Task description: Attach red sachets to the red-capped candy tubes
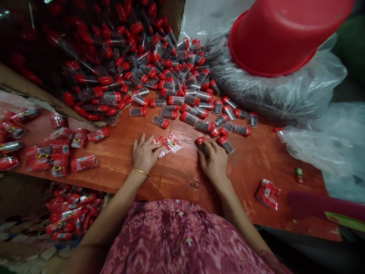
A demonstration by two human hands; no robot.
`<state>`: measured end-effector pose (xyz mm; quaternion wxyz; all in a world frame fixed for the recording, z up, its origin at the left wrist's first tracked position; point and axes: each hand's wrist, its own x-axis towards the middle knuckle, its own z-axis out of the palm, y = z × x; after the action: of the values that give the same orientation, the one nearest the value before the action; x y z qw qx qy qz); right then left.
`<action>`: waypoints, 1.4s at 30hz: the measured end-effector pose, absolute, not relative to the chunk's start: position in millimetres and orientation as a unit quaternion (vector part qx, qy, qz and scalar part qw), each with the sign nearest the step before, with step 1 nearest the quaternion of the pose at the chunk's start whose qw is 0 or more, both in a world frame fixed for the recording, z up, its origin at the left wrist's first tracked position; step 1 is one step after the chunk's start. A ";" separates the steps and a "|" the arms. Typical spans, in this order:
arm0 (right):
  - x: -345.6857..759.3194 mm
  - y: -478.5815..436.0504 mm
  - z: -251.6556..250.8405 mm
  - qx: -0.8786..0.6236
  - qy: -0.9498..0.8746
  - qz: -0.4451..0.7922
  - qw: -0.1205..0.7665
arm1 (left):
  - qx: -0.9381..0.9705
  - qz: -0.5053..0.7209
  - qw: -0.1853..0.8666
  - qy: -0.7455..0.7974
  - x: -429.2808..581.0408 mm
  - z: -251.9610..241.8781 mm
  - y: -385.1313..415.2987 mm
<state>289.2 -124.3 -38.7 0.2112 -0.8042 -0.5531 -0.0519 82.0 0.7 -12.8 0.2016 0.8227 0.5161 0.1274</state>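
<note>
My left hand [144, 154] rests on the table with its thumb and index finger closing on the edge of a flat red printed plastic packet [162, 145]. Its other fingers are spread. A second such packet [173, 143] overlaps it on the right. My right hand [215, 161] curls its fingers round a small clear tube with a red cap [200, 141], filled with dark beads. Beside those fingers lies another red-capped tube [226, 144].
A large cardboard box [51, 102] spills red-capped tubes [171, 91] across the back. Filled red packets [47, 156] lie at left, one more [268, 194] at right. A red bucket [279, 38] stands on a clear plastic bag [256, 93]. A rubber band [195, 185] lies near the table's front edge.
</note>
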 end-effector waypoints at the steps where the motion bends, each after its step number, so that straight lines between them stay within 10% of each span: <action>1: 287.3 -123.6 -37.7 -0.806 -0.550 -0.060 0.211 | 0.821 0.133 0.201 0.517 83.8 -13.1 0.4; 10: 258.8 -114.3 -13.1 -0.756 -0.565 -0.054 0.325 | 0.812 0.202 0.188 0.514 92.5 -15.5 3.1; 17: 221.8 -89.3 -5.5 -0.616 -0.428 0.379 0.542 | 0.794 0.297 0.220 0.482 100.9 12.4 -15.4; 25: 220.5 -83.4 -1.3 -0.617 -0.355 0.322 0.625 | 0.600 0.327 0.517 0.515 99.9 11.3 -35.4; 29: 220.3 -88.0 -3.0 -0.633 -0.374 0.285 0.615 | 0.427 0.236 0.730 0.479 104.8 11.6 -44.4; 35: 218.8 -92.6 -4.4 -0.649 -0.411 0.289 0.571 | 0.299 0.314 0.773 0.463 125.2 18.5 -43.6; 42: 278.6 -114.4 -16.0 -0.820 -0.504 -0.019 0.270 | 0.213 0.298 0.789 0.492 125.0 16.9 -31.2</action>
<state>278.6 -114.4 -16.0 0.2701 -0.8200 -0.5043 -0.0194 125.0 -31.2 16.9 0.7893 0.2134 0.4923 0.2985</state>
